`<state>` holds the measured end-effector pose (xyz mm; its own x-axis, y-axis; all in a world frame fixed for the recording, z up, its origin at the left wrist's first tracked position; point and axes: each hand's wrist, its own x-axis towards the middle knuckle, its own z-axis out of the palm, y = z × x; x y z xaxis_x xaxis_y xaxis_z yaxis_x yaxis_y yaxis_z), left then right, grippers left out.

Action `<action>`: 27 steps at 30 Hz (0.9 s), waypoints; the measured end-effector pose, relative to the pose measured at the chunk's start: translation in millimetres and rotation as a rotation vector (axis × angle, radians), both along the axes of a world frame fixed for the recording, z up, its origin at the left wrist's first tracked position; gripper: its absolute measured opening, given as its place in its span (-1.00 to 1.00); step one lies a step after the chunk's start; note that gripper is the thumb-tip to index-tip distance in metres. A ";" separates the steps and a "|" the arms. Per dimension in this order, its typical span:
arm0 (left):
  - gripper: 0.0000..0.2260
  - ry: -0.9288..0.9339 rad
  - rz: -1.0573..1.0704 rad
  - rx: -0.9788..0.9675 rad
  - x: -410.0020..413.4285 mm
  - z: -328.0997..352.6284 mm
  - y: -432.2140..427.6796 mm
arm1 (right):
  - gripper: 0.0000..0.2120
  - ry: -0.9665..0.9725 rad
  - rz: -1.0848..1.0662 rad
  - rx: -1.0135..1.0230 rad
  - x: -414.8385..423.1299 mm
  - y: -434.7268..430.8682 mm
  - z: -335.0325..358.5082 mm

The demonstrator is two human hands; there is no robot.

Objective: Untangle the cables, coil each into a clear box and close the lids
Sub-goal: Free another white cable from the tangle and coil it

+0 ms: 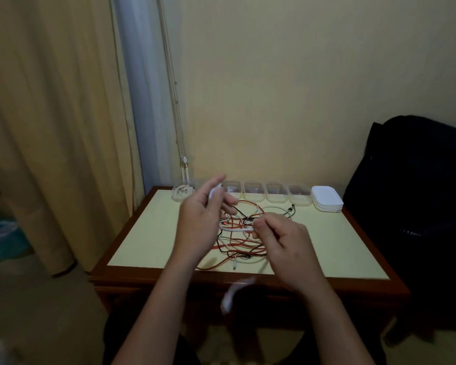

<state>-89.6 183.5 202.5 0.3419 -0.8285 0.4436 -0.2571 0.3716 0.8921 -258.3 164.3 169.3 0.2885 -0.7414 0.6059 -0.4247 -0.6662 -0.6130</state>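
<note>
The left hand (200,219) gripped one end of a white cable (234,229); the right hand (282,241) pinched it further along, both hands apart above the tangle (244,246) on the surface (340,246). Clear boxes (253,192) lined its far edge.

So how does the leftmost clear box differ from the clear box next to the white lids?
The leftmost box holds a coiled white cable; the box by the lids looks empty. The leftmost box stands at the far left corner of the table, the other beside the lid stack. Both are clear and lidless.
</note>
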 end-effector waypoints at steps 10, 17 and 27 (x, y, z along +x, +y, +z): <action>-0.74 0.460 -0.526 0.290 -37.0 -7.4 4.8 | -0.81 -0.179 -0.079 0.065 -4.8 5.4 12.4; -0.74 0.886 -0.777 0.300 -30.4 -4.6 8.0 | -0.66 -0.233 -0.009 0.222 -6.1 5.9 15.4; -0.75 0.382 -0.508 0.233 -37.3 -13.8 4.4 | -0.54 -0.188 -0.037 0.229 -11.2 2.7 10.2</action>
<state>-126.9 187.9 188.7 -0.0183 -0.9870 0.1596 0.2478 0.1502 0.9571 -269.5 166.9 179.5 0.1579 -0.8729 0.4617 -0.3109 -0.4877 -0.8157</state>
